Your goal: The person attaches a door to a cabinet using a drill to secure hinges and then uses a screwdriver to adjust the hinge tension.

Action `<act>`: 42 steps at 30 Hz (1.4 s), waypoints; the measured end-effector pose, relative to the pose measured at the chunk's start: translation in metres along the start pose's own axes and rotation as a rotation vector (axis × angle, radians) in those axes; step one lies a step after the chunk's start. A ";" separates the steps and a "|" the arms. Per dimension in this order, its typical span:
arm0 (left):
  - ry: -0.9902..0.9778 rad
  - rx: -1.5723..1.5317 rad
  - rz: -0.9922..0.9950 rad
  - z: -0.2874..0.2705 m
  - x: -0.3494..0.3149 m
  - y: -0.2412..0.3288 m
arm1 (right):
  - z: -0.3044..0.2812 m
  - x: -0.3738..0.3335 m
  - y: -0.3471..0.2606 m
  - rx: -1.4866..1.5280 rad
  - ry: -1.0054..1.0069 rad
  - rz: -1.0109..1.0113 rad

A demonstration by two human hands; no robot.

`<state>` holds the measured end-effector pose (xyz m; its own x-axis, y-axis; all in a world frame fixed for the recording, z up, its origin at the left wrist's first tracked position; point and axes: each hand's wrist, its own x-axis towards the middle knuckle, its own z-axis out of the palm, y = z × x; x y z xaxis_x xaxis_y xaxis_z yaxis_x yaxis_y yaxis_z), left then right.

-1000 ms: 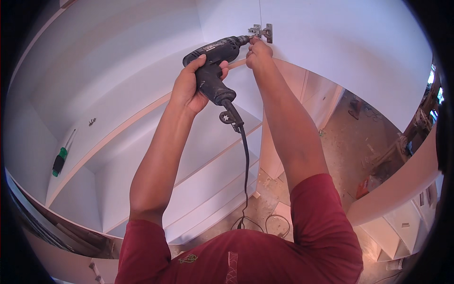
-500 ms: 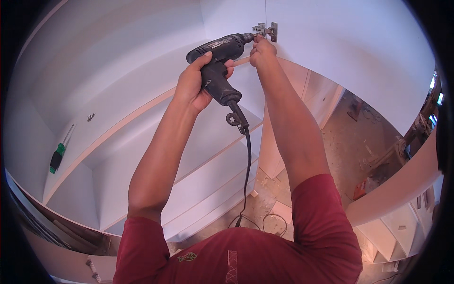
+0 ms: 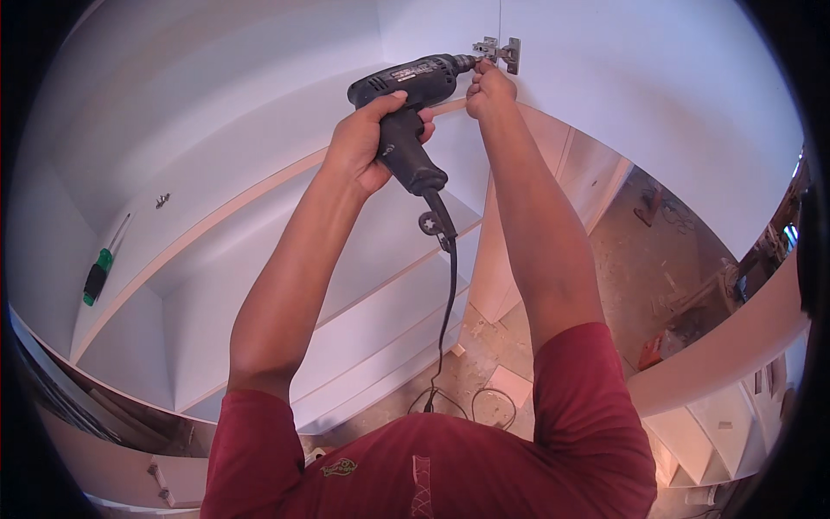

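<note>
My left hand (image 3: 359, 143) is wrapped round the grip of a black corded power drill (image 3: 406, 82). The drill lies nearly level, its chuck (image 3: 462, 63) pointing right at a metal cabinet hinge (image 3: 512, 55). That hinge bridges the seam between a white side panel (image 3: 432, 26) and a white door (image 3: 640, 104). Just below the hinge, the fingers of my right hand (image 3: 491, 90) pinch together at the drill's tip; whatever they hold is hidden. From the drill's handle a black cord (image 3: 451, 294) hangs down towards the floor.
On the white cabinet panel at left lie a green-and-black screwdriver (image 3: 100, 272) and a few small metal screws (image 3: 162, 201). Below are open cabinet compartments (image 3: 233, 268). An orange-red box (image 3: 661, 348) and wood scraps sit on the dusty floor (image 3: 618, 259) at right.
The whole view has shifted a little, so the hinge, drill and both hands appear slightly farther right. Both hands keep their hold, and the drill's tip stays beside the hinge.
</note>
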<state>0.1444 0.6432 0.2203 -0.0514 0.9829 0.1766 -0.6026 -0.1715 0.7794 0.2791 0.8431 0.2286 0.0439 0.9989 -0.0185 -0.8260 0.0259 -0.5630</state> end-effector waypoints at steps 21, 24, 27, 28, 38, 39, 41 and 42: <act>0.011 0.418 0.175 0.003 -0.009 -0.004 | -0.128 0.008 0.059 -1.146 -0.011 -0.513; 0.038 0.432 0.172 0.001 -0.007 -0.005 | -0.130 0.006 0.058 -1.111 -0.031 -0.492; 0.087 0.466 0.185 0.007 -0.012 -0.005 | -0.128 0.005 0.059 -1.141 -0.006 -0.521; 0.087 0.465 0.187 0.007 -0.011 -0.004 | -0.127 0.004 0.059 -1.142 -0.007 -0.523; 0.074 0.482 0.193 0.007 -0.011 -0.004 | -0.129 0.007 0.058 -1.115 -0.014 -0.479; 0.080 0.487 0.196 0.007 -0.012 -0.003 | -0.129 0.008 0.059 -1.128 -0.006 -0.470; 0.077 0.482 0.198 0.007 -0.011 -0.003 | -0.130 0.009 0.060 -1.120 -0.015 -0.474; 0.074 0.480 0.200 0.006 -0.011 -0.003 | -0.130 0.010 0.060 -1.110 -0.025 -0.477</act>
<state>0.1516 0.6329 0.2198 -0.1943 0.9270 0.3208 -0.1436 -0.3504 0.9255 0.3031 0.8490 0.0872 0.1923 0.8989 0.3938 0.2036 0.3560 -0.9121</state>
